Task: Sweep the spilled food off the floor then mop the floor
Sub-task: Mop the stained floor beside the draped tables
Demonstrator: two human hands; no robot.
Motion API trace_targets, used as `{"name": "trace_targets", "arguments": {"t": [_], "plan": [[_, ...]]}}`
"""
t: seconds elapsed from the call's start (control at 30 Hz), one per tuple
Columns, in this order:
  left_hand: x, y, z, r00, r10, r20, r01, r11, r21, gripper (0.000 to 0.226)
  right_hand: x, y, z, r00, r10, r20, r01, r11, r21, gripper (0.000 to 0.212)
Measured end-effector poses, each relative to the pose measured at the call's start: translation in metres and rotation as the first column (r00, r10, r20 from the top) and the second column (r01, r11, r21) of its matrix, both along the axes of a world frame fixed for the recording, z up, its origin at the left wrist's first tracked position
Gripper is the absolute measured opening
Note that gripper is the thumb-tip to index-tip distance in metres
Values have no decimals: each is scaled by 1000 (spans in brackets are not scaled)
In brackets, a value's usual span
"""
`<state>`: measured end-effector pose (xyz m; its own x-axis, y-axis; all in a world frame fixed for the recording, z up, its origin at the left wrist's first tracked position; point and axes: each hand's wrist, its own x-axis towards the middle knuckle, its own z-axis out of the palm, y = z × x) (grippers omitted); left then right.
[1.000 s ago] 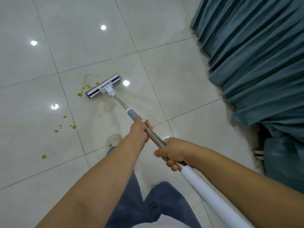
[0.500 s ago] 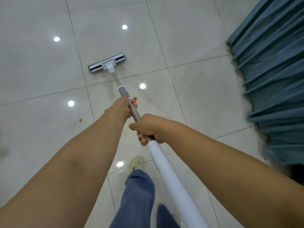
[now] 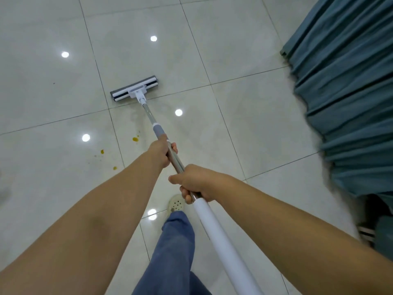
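Note:
A flat mop with a grey-and-white head (image 3: 134, 88) rests on the pale tiled floor (image 3: 244, 128), ahead of me across a grout line. Its metal and white handle (image 3: 217, 235) runs back toward me. My left hand (image 3: 162, 151) grips the metal shaft just below the grey collar. My right hand (image 3: 194, 182) grips the shaft lower down, at the top of the white sleeve. Small yellow-brown food spots (image 3: 135, 139) lie on the floor left of the handle, between the mop head and my left hand. A faint wet smear shows just behind the mop head.
A teal pleated curtain (image 3: 344, 99) hangs along the right side and reaches the floor. My leg in blue trousers (image 3: 176, 248) and a pale perforated shoe (image 3: 176, 204) stand under the handle. Ceiling lights reflect in the glossy tiles.
The mop head was pushed forward off the stained patch and has come slightly back. Both hands stayed on the handle. The view shifted and yellow spots show again at the left.

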<state>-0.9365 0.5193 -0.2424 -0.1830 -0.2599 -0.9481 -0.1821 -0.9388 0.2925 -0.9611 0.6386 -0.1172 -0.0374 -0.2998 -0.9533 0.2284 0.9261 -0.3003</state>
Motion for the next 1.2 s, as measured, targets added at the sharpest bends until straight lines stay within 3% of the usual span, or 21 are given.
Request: {"name": "trace_targets", "arguments": {"t": [0.17, 0.47, 0.77, 0.93, 1.2], "plan": [[62, 98, 13, 999, -6, -35, 8, 999, 40, 26, 58, 98, 17, 999, 41, -5, -41, 998, 54, 17], [194, 301, 41, 991, -115, -69, 125, 979, 161, 27, 190, 302, 58, 995, -10, -103, 27, 986, 163, 19], [256, 471, 94, 970, -204, -133, 237, 916, 323, 22, 252, 474, 114, 986, -86, -144, 118, 965, 236, 16], [254, 487, 106, 968, -230, -97, 249, 909, 333, 22, 259, 489, 120, 975, -163, -153, 196, 950, 243, 17], [201, 432, 90, 983, -179, -42, 183, 941, 285, 26, 212, 428, 106, 966, -209, -153, 237, 952, 195, 23]]}}
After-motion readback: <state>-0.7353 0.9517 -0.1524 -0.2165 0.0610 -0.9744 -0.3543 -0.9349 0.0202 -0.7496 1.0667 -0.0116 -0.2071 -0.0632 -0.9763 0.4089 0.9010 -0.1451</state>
